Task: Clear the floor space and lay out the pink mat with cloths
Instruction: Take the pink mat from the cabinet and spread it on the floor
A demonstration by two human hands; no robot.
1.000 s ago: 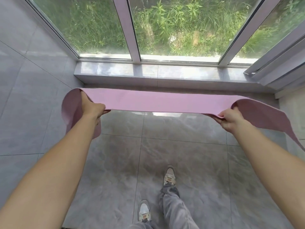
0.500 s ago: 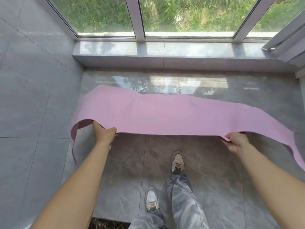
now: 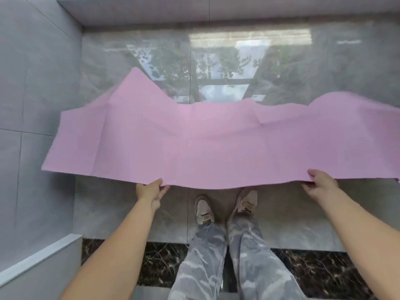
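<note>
The pink mat [image 3: 216, 139] is spread wide in front of me, low over the glossy grey floor tiles [image 3: 216, 57]. Its far edge is wavy and folded up in peaks at the left and right, and its right end runs out of view. My left hand [image 3: 150, 191] pinches the mat's near edge left of centre. My right hand [image 3: 320, 184] grips the same edge further right. No cloths are in view.
A grey tiled wall [image 3: 32, 105] stands on the left, with a low ledge [image 3: 39, 258] at the lower left. A raised grey sill [image 3: 194, 9] crosses the far end. My two shoes [image 3: 225, 206] stand just behind the mat, on tiles before a dark marble strip [image 3: 313, 267].
The mat has come down from chest height toward the floor and unfurled flatter. Both hands lowered with it, and my view has tilted down so the window is out of view.
</note>
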